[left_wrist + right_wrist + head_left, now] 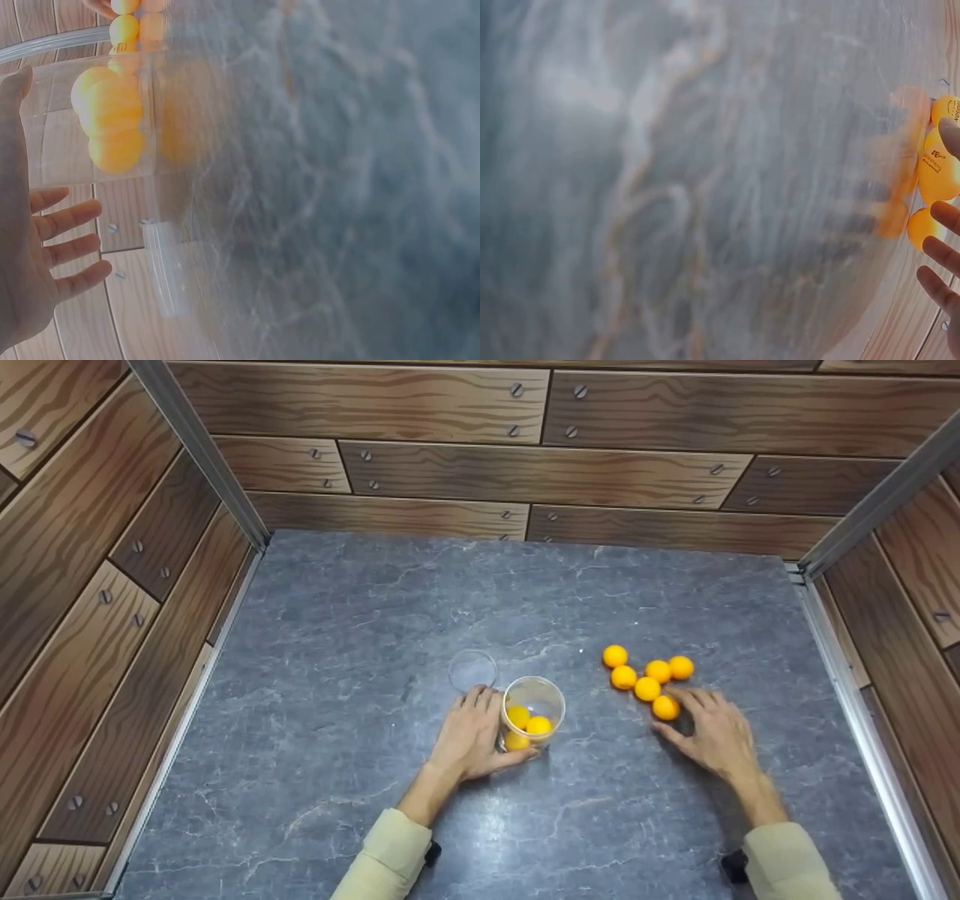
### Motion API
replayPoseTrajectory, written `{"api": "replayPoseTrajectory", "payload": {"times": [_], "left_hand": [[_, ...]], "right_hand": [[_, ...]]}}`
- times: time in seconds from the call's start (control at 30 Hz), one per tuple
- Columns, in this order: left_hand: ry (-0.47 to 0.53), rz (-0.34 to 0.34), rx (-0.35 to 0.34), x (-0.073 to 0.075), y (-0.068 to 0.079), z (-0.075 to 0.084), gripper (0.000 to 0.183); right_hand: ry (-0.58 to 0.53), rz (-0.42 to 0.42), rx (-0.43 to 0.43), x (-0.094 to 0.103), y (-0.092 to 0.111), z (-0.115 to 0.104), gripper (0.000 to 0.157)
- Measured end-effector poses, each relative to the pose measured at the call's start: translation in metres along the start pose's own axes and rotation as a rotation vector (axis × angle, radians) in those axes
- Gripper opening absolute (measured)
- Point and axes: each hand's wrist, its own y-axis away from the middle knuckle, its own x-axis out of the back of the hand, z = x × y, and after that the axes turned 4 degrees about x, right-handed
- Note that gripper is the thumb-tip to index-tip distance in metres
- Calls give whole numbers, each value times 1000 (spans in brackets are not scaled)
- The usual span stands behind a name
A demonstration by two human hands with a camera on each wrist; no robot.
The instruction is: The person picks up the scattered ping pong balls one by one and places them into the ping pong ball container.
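Observation:
A clear round container (553, 701) stands upright with its mouth up, and orange balls (538, 725) lie inside it. My left hand (469, 735) rests against its left side, the thumb along the near side. In the left wrist view, the fingers (71, 220) are spread and fairly straight beside the container (60, 150). To the right, several loose orange balls (646, 688) lie in a cluster. My right hand (716, 735) is at the nearest ball (665, 707), thumb and forefinger on either side of it. Whether they touch it is unclear.
A thin clear disc (472, 671), perhaps a lid, lies flat behind the left hand. The grey marbled tabletop (360, 660) is bounded by wood-patterned walls (435, 472) at the back and sides, with metal edging (862, 735) on the right.

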Motion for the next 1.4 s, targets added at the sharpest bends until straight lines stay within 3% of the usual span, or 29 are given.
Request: {"api": "replayPoseTrajectory", "payload": {"times": [0.23,0.63,1.4], "left_hand": [[5,24,-5,0,1,0,97],[6,-9,0,-2,1,1,100],[3,13,-9,-2,0,0,100]], "right_hand": [[-6,6,2,-1,1,1,57],[5,51,48,-3,2,2,51],[23,133,96,10,2,-3,51]]}}
